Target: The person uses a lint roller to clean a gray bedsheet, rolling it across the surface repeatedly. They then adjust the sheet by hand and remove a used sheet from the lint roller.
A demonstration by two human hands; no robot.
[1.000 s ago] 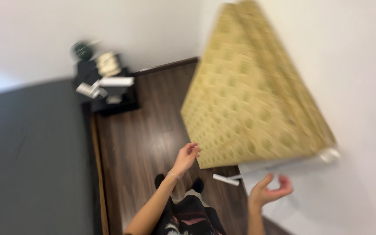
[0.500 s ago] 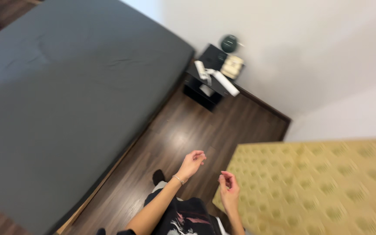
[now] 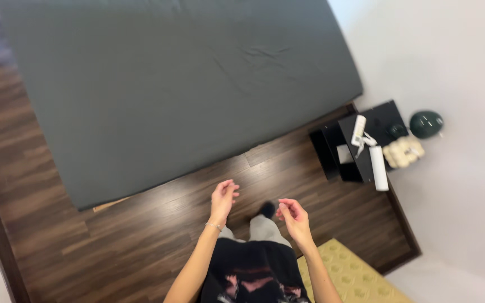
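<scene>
We see both hands empty, held out over the dark wood floor [image 3: 158, 224]. Left hand [image 3: 222, 197] has fingers loosely curled and slightly apart, gripping nothing; thin bracelet [image 3: 214, 226] at its wrist. Right hand [image 3: 293, 216] likewise relaxed, thumb and fingers near each other but clamped on nothing. Between the two sets of fingers, lower down, a foot in a dark sock [image 3: 266, 209]. Beyond the fingertips lies the bed with its grey sheet [image 3: 158, 84], well apart from both hands. Off past the right fingers stands a black nightstand [image 3: 366, 140] carrying white items, with a dark green round object [image 3: 426, 123] beside it. Behind the right wrist, a yellow patterned mattress corner [image 3: 355, 275].
</scene>
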